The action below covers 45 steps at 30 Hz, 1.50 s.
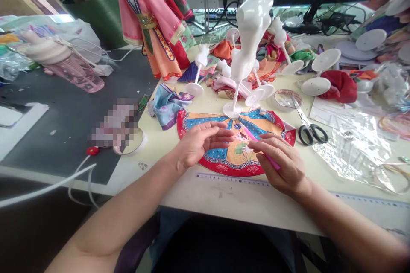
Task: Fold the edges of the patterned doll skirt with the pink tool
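A patterned fabric piece [221, 168] with a red border and blue and orange panels lies flat on the table. Over its left part is my left hand [205, 140], palm turned inward, fingers extended and holding nothing. My right hand [282, 160] is above the fabric's right side, with a pink pen-like tool [251, 134] held under its fingers and thumb. Just behind the fabric stands a white mannequin [250, 30] on a round base. A clear ruler [230, 178] lies along the fabric's front edge.
Black-handled scissors [309, 128] and a tape roll [286, 99] lie at the right. Another tape roll [136, 143] and a pink bottle [68, 64] are at the left. Dressed mannequins [150, 25], small white stands and cloth fill the back. Clear plastic [355, 149] covers the right side.
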### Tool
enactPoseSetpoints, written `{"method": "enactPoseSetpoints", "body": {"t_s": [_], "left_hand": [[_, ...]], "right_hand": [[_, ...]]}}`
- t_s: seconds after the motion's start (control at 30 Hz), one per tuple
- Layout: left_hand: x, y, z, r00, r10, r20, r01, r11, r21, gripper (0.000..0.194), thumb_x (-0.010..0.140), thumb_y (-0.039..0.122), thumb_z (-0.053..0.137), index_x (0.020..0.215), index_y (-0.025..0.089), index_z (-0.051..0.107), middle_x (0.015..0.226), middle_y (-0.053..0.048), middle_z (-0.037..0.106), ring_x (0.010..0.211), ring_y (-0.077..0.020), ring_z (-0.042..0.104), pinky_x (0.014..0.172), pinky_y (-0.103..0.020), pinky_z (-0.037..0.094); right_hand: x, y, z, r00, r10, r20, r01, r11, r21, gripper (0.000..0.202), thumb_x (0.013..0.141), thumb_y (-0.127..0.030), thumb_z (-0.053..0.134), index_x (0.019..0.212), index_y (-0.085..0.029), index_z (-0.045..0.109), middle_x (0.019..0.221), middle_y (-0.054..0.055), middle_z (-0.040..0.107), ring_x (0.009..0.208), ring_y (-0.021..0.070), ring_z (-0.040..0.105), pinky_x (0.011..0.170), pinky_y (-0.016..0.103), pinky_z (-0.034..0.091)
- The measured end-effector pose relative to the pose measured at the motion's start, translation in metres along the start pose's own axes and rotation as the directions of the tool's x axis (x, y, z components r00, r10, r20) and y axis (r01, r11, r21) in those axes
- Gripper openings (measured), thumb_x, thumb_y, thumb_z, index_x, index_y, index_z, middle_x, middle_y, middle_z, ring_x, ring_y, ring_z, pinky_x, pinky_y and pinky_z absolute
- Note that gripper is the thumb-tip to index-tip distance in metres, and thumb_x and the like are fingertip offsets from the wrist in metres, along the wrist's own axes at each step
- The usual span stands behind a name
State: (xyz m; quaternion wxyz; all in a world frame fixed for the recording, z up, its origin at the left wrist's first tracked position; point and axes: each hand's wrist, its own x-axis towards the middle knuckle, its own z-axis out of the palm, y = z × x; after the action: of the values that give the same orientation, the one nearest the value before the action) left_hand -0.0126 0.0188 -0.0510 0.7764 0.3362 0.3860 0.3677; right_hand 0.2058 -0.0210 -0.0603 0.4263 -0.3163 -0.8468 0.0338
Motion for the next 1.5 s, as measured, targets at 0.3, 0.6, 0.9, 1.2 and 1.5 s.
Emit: {"method": "enactPoseSetpoints", "body": {"t_s": [0.3,0.6,0.9,1.2,1.5], "left_hand": [[0.000,-0.004,0.004,0.999,-0.012,0.043,0.013,0.999,-0.038,0.014,0.087,0.017,0.051,0.099,0.014,0.058,0.097,-0.010,0.072,0.093,-0.0205,0.068,0.083,-0.033,0.054],[-0.001,-0.006,0.003,0.994,-0.013,0.104,0.014,1.000,-0.013,0.020,0.088,0.024,0.048,0.096,0.013,0.062,0.098,-0.012,0.071,0.097,-0.0236,0.067,0.086,-0.037,0.052],[-0.003,-0.004,0.008,0.998,-0.018,0.056,0.016,0.999,0.032,0.017,0.085,0.022,0.053,0.096,0.013,0.062,0.096,-0.012,0.072,0.094,-0.0239,0.068,0.087,-0.038,0.051],[-0.006,-0.009,0.015,0.995,-0.012,0.101,0.011,1.000,0.019,0.024,0.088,0.021,0.051,0.108,0.015,0.062,0.104,-0.011,0.070,0.099,-0.0219,0.065,0.088,-0.036,0.051],[-0.017,-0.025,0.040,0.979,-0.138,0.152,0.146,0.989,-0.040,0.045,0.089,0.026,0.055,0.133,0.021,0.048,0.122,-0.011,0.061,0.106,-0.0219,0.061,0.096,-0.036,0.046]], "right_hand": [[-0.004,-0.002,-0.002,0.999,-0.046,0.010,0.046,0.999,0.003,0.042,0.080,-0.005,0.052,0.120,-0.016,0.052,0.089,0.009,0.066,0.082,0.0198,0.062,0.075,0.041,0.054],[-0.004,-0.003,-0.004,0.998,-0.044,0.036,0.043,0.998,0.037,0.042,0.078,-0.003,0.053,0.118,-0.014,0.053,0.084,0.008,0.064,0.077,0.0186,0.060,0.075,0.041,0.054],[-0.001,-0.006,-0.004,0.997,-0.054,0.048,0.053,0.998,0.020,0.039,0.080,-0.006,0.050,0.118,-0.017,0.054,0.079,0.005,0.064,0.072,0.0174,0.061,0.074,0.039,0.055],[0.000,-0.009,0.000,1.000,-0.025,0.007,0.025,0.999,0.038,0.046,0.081,-0.003,0.048,0.123,-0.021,0.050,0.079,0.003,0.061,0.071,0.0157,0.058,0.072,0.038,0.054],[-0.001,-0.009,0.010,0.997,0.065,-0.028,-0.067,0.996,-0.056,0.037,0.076,-0.008,0.060,0.109,-0.023,0.053,0.080,0.003,0.062,0.076,0.0182,0.056,0.079,0.043,0.049]]}}
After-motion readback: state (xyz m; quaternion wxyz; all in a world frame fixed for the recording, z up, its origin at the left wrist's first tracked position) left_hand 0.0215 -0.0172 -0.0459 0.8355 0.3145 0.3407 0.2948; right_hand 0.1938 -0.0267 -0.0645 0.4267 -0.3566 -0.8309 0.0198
